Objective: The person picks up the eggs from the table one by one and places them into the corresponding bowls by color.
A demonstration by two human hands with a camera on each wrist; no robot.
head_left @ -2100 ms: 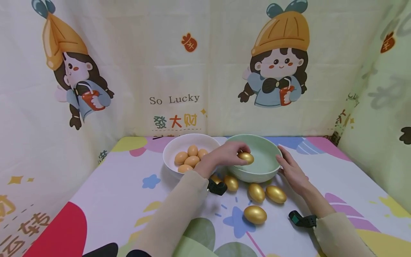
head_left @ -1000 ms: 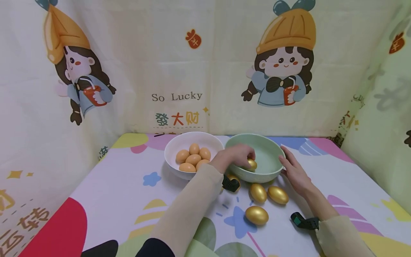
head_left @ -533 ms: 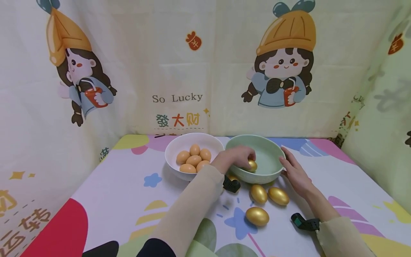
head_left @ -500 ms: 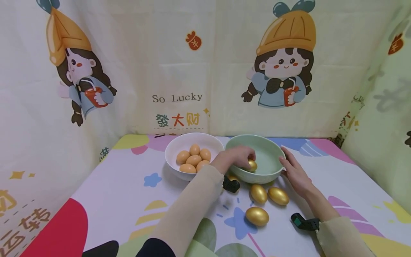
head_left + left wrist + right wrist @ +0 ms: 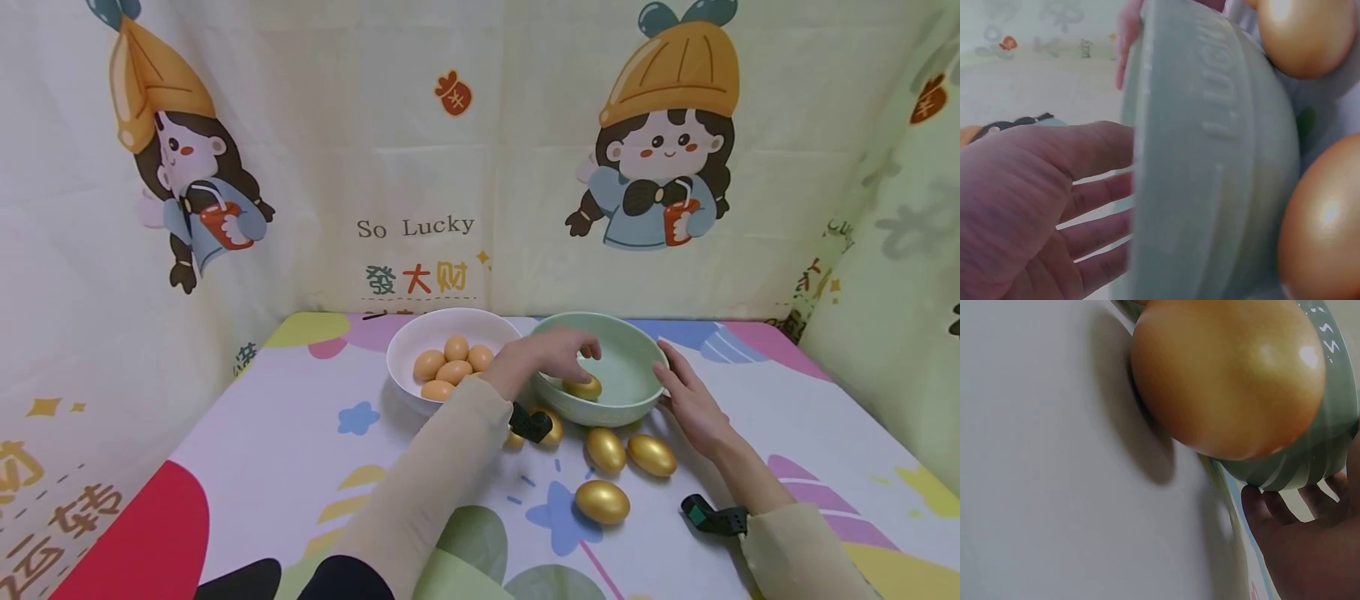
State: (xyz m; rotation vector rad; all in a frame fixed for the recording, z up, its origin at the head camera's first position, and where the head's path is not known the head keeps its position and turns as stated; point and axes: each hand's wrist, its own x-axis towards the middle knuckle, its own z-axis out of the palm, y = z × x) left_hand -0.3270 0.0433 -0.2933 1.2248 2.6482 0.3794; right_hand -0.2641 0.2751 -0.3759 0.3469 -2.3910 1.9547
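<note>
Over the near left part of the pale green bowl, my left hand has its fingers spread and raised. A golden egg lies inside the bowl just below the thumb. In the left wrist view, thumb and fingers reach past the bowl's rim, partly hidden behind its wall. My right hand holds the bowl at its right side, thumb at the rim and fingers along the outside. In the right wrist view its fingertips touch the bowl's outer wall.
Left of the green bowl stands a white bowl with several brown eggs. Several golden eggs lie on the patterned tablecloth before the bowls; some are partly hidden by my left wrist. A printed curtain hangs behind.
My left hand brought the golden egg down into the green bowl, then let go and lifted its fingers off. The right hand has stayed at the bowl's side.
</note>
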